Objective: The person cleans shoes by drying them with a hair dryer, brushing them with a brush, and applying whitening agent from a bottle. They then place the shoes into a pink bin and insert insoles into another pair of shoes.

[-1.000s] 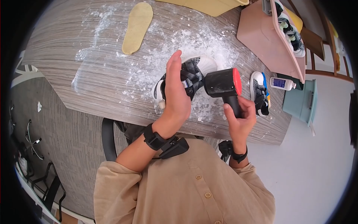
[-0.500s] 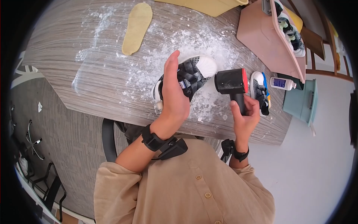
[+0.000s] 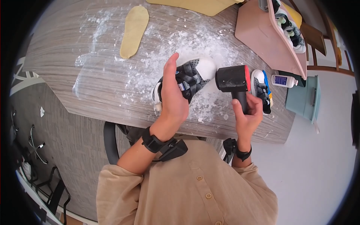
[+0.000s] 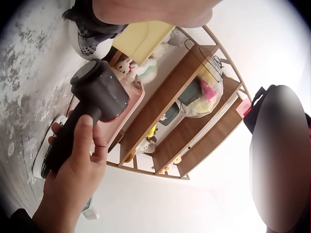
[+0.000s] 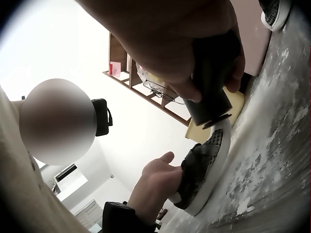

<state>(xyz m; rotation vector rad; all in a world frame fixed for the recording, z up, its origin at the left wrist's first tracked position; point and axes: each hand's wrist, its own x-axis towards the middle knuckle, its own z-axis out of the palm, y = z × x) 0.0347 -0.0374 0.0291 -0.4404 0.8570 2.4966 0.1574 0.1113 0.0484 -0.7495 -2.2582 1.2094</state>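
Observation:
In the head view a black-and-white sneaker [image 3: 200,69] with crossed black straps stands on the powder-dusted table. My left hand [image 3: 174,97] is at its heel end, thumb raised clear. The fingers go into the shoe's opening in the right wrist view and are hidden there. To the right of the toe, my right hand [image 3: 248,114] grips the handle of a black handheld blower [image 3: 230,79] with a red rear end. The blower's nozzle points left, close to the white toe cap. White powder [image 3: 206,97] lies around the sneaker.
A tan insole [image 3: 134,33] lies at the far left. Right of the blower are another sneaker [image 3: 258,83] and a white bottle [image 3: 284,81]. A pink bin [image 3: 255,41] with shoes, a yellow bin [image 3: 195,5] and a teal container [image 3: 303,97] stand around the table's far and right sides.
The blower in my right hand has moved right, from over the sneaker's toe to beside it. My left hand has kept its place at the shoe; the head view has shifted slightly.

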